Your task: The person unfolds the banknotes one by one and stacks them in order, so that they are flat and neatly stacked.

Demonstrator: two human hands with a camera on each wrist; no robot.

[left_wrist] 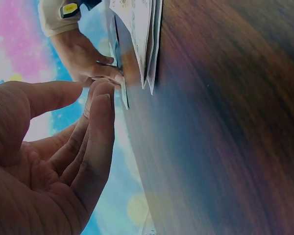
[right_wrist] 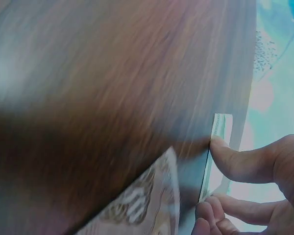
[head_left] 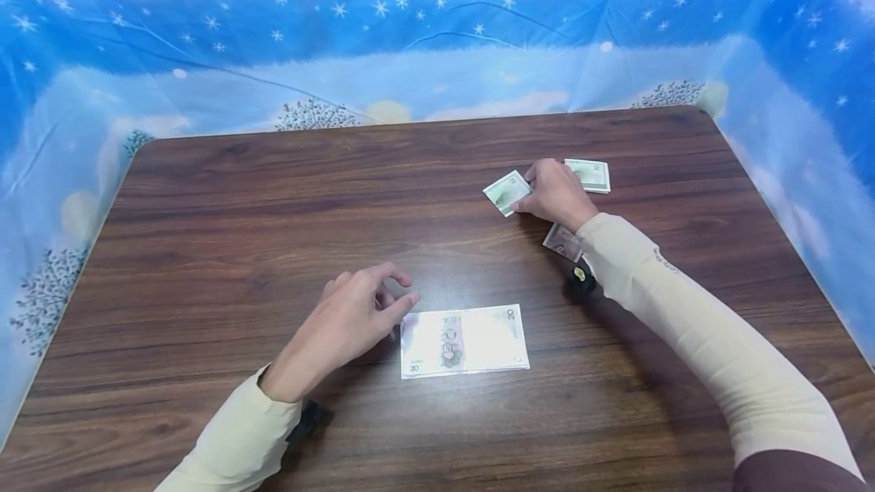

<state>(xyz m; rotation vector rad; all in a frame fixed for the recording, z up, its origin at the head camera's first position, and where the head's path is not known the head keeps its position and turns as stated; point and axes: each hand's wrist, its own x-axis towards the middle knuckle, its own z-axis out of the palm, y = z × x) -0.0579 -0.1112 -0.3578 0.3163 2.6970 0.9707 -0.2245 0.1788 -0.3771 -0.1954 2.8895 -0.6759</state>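
My right hand (head_left: 557, 194) holds a small green banknote (head_left: 506, 192) low over the far right of the table, thumb at one edge and fingers at the other. In the right wrist view the same green banknote (right_wrist: 219, 147) shows edge-on between thumb and fingers. A brownish banknote (head_left: 562, 242) lies under the right wrist, partly covered by it. Beside a small stack of banknotes marked 20 (head_left: 465, 344), my left hand (head_left: 355, 310) hovers with loosely bent fingers and nothing in its grasp. The left wrist view shows this stack's slightly spread edges.
Right behind the right hand lies a small pile of green banknotes (head_left: 595, 175), partly hidden by that hand. The dark wooden table (head_left: 273, 211) ends at a blue snowflake-patterned cloth (head_left: 424, 29) hanging around its far and side edges.
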